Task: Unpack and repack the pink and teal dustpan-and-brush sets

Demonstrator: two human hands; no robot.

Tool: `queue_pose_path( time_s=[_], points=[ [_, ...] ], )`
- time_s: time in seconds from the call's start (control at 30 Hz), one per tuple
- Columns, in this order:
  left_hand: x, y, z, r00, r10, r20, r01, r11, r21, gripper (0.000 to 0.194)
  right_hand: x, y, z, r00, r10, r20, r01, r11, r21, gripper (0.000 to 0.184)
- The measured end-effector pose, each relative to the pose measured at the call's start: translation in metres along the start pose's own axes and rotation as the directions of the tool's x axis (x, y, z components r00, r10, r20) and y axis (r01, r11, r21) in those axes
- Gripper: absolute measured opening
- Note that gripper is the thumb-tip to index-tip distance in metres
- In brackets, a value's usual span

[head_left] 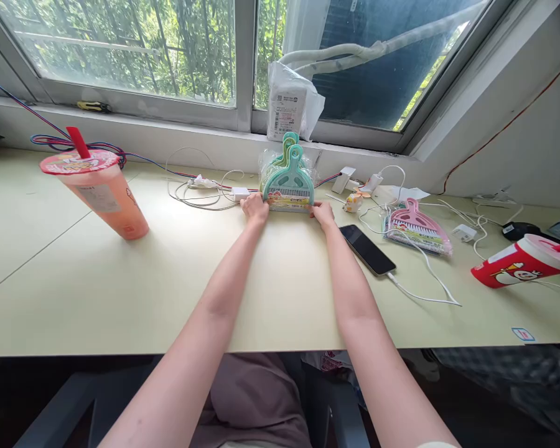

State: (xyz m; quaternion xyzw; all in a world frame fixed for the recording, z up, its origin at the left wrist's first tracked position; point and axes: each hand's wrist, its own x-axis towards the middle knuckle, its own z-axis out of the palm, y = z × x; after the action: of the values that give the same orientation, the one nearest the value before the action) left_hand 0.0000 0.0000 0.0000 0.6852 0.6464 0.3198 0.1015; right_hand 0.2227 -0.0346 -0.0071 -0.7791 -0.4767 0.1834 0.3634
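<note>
A green mini dustpan and brush set (290,180) in clear packaging stands upright against the wall below the window, at the back of the table. Behind it another set of the same shape, with a yellowish edge, is partly covered. My left hand (254,209) grips the lower left corner of the front set, fingers closed on its edge. At the lower right corner, my right hand (323,214) pinches the same set. Both arms reach straight out across the tabletop (280,298).
A peach-coloured drink cup (107,202) stands left. On the right lie a phone (368,250) on a white cable, a pink dustpan set (417,227) and a red cup (522,264). A white plastic-wrapped box (287,112) sits on the sill. Loose wires (200,196) run along the back.
</note>
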Motion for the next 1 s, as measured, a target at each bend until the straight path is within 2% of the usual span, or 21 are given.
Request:
queue_pose_path(
  time_s=[0.4,0.57,0.7,0.83,0.93,1.0],
  points=[
    [-0.003,-0.003,0.002,1.0,0.01,-0.029,-0.01,1.0,0.004,0.041,-0.007,-0.001,0.006,0.996,-0.083,-0.021,0.08,0.987,-0.139,0.038],
    [-0.01,0.003,0.001,0.99,0.063,-0.123,-0.06,0.998,0.03,0.06,-0.011,-0.004,0.009,0.989,-0.147,-0.035,0.134,0.96,-0.248,0.038],
    [-0.018,0.008,-0.003,0.963,0.172,-0.206,-0.162,0.985,0.064,0.067,-0.014,-0.006,0.011,0.989,-0.145,-0.022,0.133,0.951,-0.281,0.04],
    [-0.032,0.015,-0.015,0.918,0.307,-0.25,-0.296,0.952,0.081,0.058,-0.015,-0.007,0.012,0.987,-0.159,-0.009,0.15,0.951,-0.272,0.044],
    [-0.048,0.019,-0.023,0.881,0.423,-0.213,-0.416,0.906,0.079,0.05,-0.019,-0.008,0.012,0.985,-0.175,-0.017,0.166,0.96,-0.227,0.057],
    [-0.063,0.02,-0.028,0.837,0.527,-0.15,-0.525,0.849,0.055,0.048,-0.023,-0.01,0.01,0.982,-0.185,-0.027,0.175,0.961,-0.213,0.067]
  ],
)
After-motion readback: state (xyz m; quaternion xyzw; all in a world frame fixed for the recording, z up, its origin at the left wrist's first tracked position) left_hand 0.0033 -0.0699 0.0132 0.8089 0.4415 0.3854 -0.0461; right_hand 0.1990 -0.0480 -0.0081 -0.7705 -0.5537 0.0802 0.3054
